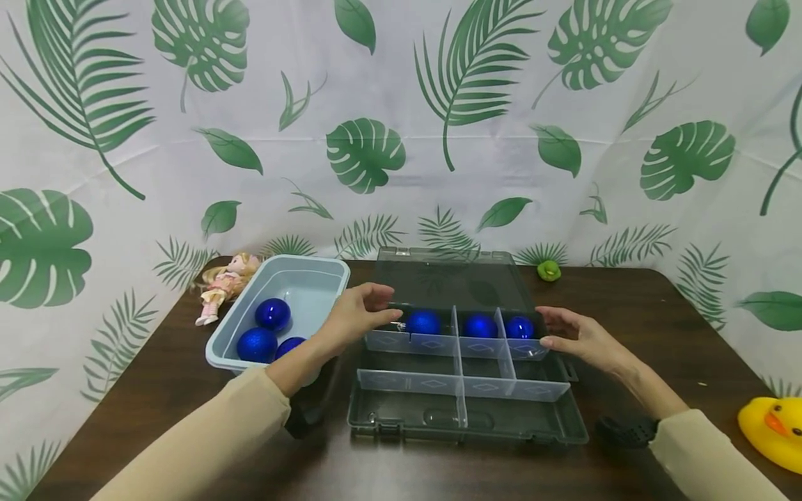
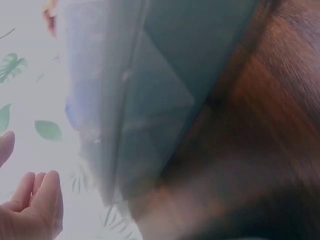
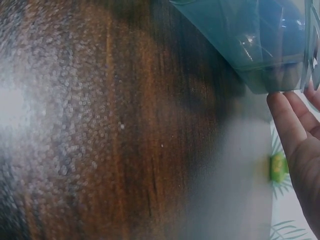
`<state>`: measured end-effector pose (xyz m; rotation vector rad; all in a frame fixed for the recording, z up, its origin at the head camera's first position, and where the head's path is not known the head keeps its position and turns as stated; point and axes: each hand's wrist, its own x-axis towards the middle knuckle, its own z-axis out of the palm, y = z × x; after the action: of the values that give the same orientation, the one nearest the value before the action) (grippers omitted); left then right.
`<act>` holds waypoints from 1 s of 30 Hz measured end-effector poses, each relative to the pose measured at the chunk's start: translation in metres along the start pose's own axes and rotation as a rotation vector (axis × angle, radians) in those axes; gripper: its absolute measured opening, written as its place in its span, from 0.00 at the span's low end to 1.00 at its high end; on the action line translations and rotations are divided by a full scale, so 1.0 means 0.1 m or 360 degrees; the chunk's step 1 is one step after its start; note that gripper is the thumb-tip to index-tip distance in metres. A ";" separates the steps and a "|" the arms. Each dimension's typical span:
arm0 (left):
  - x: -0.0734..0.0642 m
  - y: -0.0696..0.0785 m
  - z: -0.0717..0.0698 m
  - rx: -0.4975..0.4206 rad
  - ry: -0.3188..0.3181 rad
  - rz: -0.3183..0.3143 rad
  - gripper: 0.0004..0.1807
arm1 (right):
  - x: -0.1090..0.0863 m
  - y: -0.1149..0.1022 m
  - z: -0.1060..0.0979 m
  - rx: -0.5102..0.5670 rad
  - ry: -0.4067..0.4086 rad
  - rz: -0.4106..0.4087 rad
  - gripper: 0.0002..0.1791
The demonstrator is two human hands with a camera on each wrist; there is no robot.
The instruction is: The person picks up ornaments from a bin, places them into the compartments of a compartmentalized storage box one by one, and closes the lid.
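A grey see-through divider box (image 1: 407, 400) stands on the table with its lid (image 1: 438, 278) raised at the back. Three blue Christmas balls lie in its back row: a glittery ball (image 1: 423, 323) at left, a second ball (image 1: 480, 326) in the middle and a shiny ball (image 1: 520, 328) at right. My left hand (image 1: 358, 314) hovers at the box's back left corner, thumb and fingers apart and nothing between them. At the back right end, my right hand (image 1: 579, 339) has its fingertips (image 3: 280, 107) right at the box wall, with no ball in it.
Left of the box, a pale blue basin (image 1: 222, 327) holds a shiny blue ball (image 1: 272, 314) and other blue balls. A doll (image 1: 225, 285) lies beyond it. A small green toy (image 1: 548, 271) sits at the back; a yellow rubber duck (image 1: 773, 428) is at far right.
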<state>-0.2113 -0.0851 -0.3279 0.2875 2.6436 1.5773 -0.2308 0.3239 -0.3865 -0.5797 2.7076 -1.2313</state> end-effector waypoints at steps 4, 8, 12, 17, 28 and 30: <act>-0.07 -0.06 -0.31 -0.0058 0.0040 -0.0031 0.25 | 0.01 -0.01 -0.01 0.0003 -0.0002 0.0011 0.32; -0.12 -0.20 -0.67 -0.0035 0.0120 -0.0058 0.26 | 0.01 -0.02 -0.02 0.0011 -0.0004 0.0018 0.32; -0.19 -0.37 -0.97 0.0009 0.0219 -0.0111 0.27 | 0.00 -0.02 -0.02 0.0031 -0.0010 0.0037 0.33; -0.23 -0.55 -1.19 0.0054 0.0290 -0.0218 0.30 | 0.00 -0.02 -0.01 0.0060 -0.0020 0.0050 0.33; -0.22 -0.71 -1.26 0.0100 0.0266 -0.0287 0.31 | -0.01 -0.03 -0.01 0.0050 -0.0028 0.0048 0.33; -0.21 -0.72 -1.27 0.0128 0.0243 -0.0298 0.31 | 0.00 -0.03 -0.01 0.0048 -0.0025 0.0044 0.33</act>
<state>-0.2178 -0.2320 -0.3316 -0.0798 2.7548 1.4936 -0.2299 0.3226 -0.3835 -0.5442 2.6701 -1.2534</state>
